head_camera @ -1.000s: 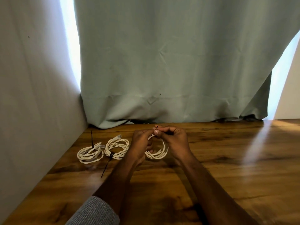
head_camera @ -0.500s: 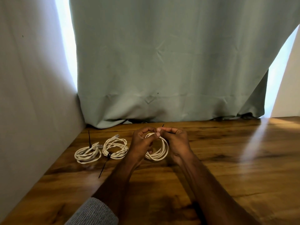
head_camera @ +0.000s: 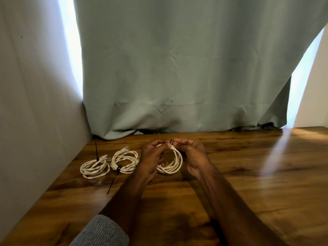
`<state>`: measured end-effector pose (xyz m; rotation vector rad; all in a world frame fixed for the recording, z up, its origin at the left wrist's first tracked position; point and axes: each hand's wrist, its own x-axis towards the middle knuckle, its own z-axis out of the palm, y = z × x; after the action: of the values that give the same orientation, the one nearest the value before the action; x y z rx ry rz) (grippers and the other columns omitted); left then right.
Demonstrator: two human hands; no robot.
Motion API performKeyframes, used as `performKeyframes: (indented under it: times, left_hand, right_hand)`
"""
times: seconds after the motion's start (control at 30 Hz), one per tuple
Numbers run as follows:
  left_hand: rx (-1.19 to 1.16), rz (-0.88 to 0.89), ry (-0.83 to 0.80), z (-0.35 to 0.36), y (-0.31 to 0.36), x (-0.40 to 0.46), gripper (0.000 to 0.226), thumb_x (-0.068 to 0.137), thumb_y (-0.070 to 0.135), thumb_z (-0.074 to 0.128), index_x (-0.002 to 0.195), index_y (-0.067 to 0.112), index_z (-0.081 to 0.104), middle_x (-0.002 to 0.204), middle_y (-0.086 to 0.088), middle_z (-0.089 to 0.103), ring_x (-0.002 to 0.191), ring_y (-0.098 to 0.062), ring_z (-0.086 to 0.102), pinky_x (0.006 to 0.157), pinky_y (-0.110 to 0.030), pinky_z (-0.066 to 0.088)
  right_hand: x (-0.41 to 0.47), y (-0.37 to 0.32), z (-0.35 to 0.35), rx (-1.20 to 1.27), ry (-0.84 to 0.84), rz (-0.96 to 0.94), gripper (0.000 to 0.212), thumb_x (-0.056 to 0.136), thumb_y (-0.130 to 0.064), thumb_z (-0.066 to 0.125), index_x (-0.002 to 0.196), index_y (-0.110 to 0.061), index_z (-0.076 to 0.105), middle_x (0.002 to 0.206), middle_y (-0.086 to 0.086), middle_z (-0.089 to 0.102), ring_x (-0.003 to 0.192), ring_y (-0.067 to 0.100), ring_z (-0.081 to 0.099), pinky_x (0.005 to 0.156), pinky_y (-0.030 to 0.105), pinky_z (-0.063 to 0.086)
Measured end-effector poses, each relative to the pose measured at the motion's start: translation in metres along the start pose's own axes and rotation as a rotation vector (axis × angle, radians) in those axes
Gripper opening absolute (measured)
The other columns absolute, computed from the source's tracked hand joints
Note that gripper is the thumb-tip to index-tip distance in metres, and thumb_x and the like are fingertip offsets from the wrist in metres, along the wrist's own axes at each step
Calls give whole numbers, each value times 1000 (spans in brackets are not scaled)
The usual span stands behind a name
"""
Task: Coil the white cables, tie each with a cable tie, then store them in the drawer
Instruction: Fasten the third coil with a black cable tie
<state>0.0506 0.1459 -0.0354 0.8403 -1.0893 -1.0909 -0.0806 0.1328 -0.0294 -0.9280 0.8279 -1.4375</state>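
Three white coils lie on the wooden table [head_camera: 248, 174]: leftmost coil [head_camera: 94, 168] and middle coil [head_camera: 124, 162], each tied black, then a third coil [head_camera: 171, 161], its top pinched by left hand [head_camera: 153, 157] and right hand [head_camera: 192, 155] around a black cable tie [head_camera: 171, 140].

No legible txt, labels, brands or nos. anywhere (cables, ties, table, curtain all unmarked).
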Motion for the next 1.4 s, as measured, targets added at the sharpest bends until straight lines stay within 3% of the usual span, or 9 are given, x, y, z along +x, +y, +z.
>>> performKeyframes:
  times: [0.13,0.27,0.53,0.7,0.8,0.97,1.17,1.4]
  left_hand:
    - [9,-11,-2,1,-2,1,6,87,0,65,84,5,67,49,2,55,34,-7,42,38,-18,32]
    - [28,-10,15,2,-5,3,6,84,3,69,81,8,71,58,-6,60,39,-13,45,39,-19,33]
    - [3,2,-20,4,-1,0,5,86,-1,66,91,0,66,46,5,55,33,-6,44,38,-19,33]
    - [-1,2,-59,-2,-6,2,2,84,3,70,86,4,71,46,2,48,35,-9,32,44,-22,28]
    - [-7,5,-55,-6,-4,2,2,85,6,70,87,5,70,51,1,56,35,-7,36,44,-21,30]
    - [-42,7,-59,-10,-3,5,5,87,7,68,83,9,70,52,2,58,37,-7,29,46,-21,26]
    - [-24,8,-89,-9,-1,2,11,88,7,66,78,11,70,49,5,58,38,-8,27,51,-23,25]
    - [-9,-5,-104,-8,0,-1,8,88,8,66,91,1,68,47,7,56,37,-6,29,50,-23,26]
  right_hand:
    - [-1,-2,0,-6,71,-64,31,81,10,74,100,-9,59,82,15,75,64,22,72,58,30,57]
    - [0,-1,4,-94,118,-139,18,82,9,74,91,-4,66,79,14,75,65,22,71,61,30,59]
    - [10,3,4,-237,191,-260,13,83,6,74,84,-7,71,77,13,75,67,22,71,67,36,58]
    - [3,1,1,-417,-9,-461,17,89,0,71,88,-16,75,78,-2,76,74,10,72,68,22,56]
    - [-1,-2,-3,-489,-118,-553,21,88,3,71,89,-17,77,81,-9,77,80,7,73,72,18,54]
    - [0,-5,-12,-468,-171,-555,22,81,5,76,86,-16,77,81,-7,78,80,7,74,75,18,55]
    - [6,-5,-15,-520,-209,-554,13,81,8,75,93,1,76,84,-1,75,78,2,71,75,15,54]
    - [7,-3,-15,-497,-230,-550,21,82,8,75,87,-12,76,80,-8,75,80,5,71,75,17,54]
